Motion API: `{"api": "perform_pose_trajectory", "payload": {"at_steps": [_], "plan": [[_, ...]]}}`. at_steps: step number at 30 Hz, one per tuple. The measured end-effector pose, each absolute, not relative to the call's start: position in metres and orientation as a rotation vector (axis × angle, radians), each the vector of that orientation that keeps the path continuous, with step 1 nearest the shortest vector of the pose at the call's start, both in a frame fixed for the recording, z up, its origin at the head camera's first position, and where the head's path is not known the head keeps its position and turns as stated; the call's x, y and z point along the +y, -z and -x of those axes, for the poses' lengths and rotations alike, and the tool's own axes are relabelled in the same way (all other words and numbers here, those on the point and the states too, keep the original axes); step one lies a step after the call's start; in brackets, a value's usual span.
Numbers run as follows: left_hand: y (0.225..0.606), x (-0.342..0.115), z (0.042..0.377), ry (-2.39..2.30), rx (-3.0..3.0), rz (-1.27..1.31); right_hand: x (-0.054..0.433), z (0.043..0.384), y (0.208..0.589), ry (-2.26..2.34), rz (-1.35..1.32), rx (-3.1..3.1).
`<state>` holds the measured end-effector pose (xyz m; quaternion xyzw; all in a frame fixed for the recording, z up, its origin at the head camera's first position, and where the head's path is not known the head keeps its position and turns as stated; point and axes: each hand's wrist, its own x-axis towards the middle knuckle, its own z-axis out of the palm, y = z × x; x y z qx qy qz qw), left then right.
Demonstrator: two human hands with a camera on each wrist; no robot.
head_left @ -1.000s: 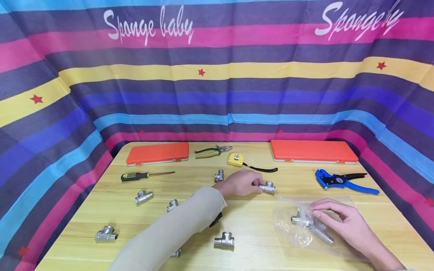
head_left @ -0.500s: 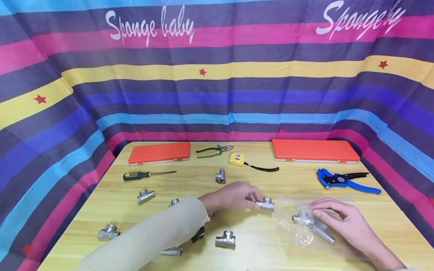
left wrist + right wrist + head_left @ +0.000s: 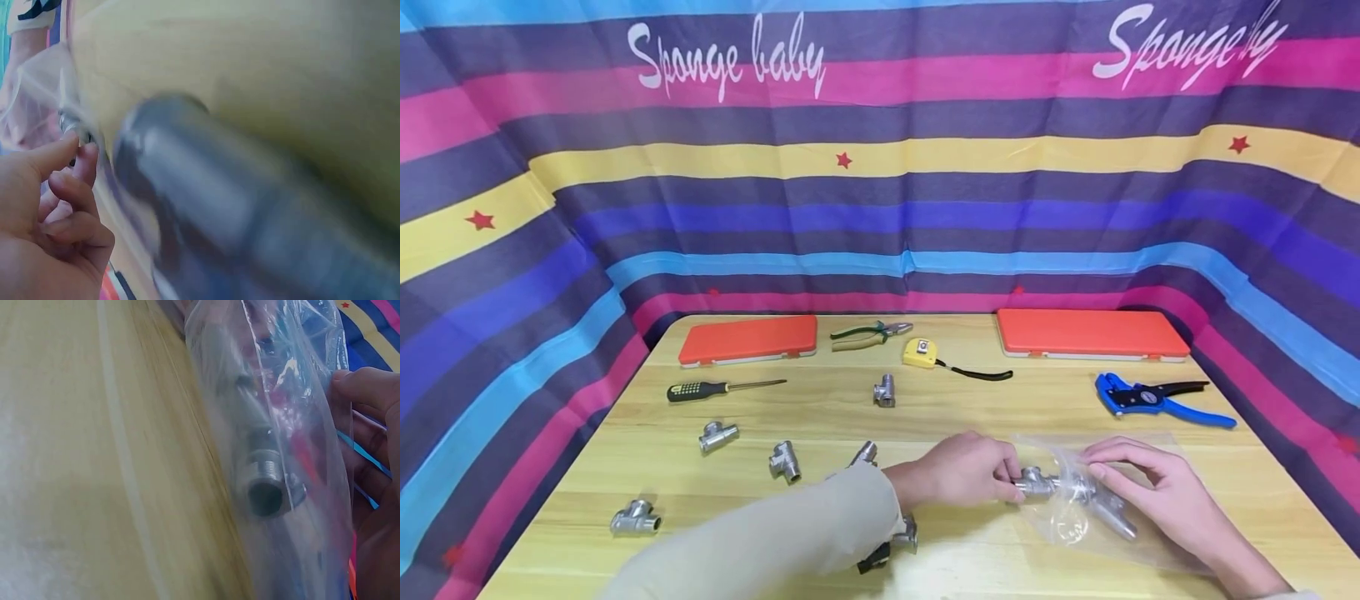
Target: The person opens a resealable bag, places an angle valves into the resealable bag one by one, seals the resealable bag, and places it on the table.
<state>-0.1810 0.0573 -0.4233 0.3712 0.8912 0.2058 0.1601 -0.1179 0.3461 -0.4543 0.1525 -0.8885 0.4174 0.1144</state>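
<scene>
My left hand (image 3: 966, 471) pinches one end of a silvery metal tee pipe fitting (image 3: 1036, 480) between thumb and fingers. The fitting's other end overlaps the mouth of a clear plastic bag (image 3: 1070, 533). Thumb and fingers of my right hand (image 3: 1157, 483) grip the bag's upper edge and hold it raised. Inside the bag lie other metal fittings (image 3: 1112, 515); a threaded open end (image 3: 265, 487) of one shows through the plastic in the right wrist view. A large, blurred metal fitting (image 3: 206, 187) fills the foreground of the left wrist view.
Several tee fittings (image 3: 636, 518) lie scattered on the wooden table, some partly behind the left sleeve (image 3: 775, 533). Farther back are a screwdriver (image 3: 700, 390), pliers (image 3: 872, 333), a yellow tape measure (image 3: 919, 353), two orange cases (image 3: 1090, 332) and a blue wire stripper (image 3: 1150, 400).
My left hand has lifted a tee fitting from the table's middle and brought it right and nearer, to the bag's mouth. My right hand stays put, holding the bag.
</scene>
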Motion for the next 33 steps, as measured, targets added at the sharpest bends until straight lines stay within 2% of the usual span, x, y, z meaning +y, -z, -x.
{"api": "perform_pose_trajectory", "payload": {"at_steps": [7, 12, 18, 23, 28, 33], "plan": [[0.428, 0.087, 0.173, -0.553, 2.565, -1.119, 0.346, 0.118, 0.455, -1.254, -0.464, -2.562], [0.426, 0.083, 0.176, -0.671, 2.364, -1.178, 0.347, 0.118, 0.456, -1.254, -0.454, -2.559], [0.422, 0.037, 0.192, -0.931, 2.240, -1.075, 0.349, 0.116, 0.457, -1.237, -0.449, -2.573], [0.411, -0.013, 0.226, -1.075, 2.389, -0.943, 0.349, 0.115, 0.456, -1.224, -0.440, -2.587], [0.404, -0.059, 0.264, -1.004, 2.671, -0.756, 0.348, 0.116, 0.455, -1.218, -0.450, -2.577], [0.411, -0.096, 0.279, -0.849, 2.797, -0.584, 0.348, 0.117, 0.454, -1.219, -0.473, -2.569]]}}
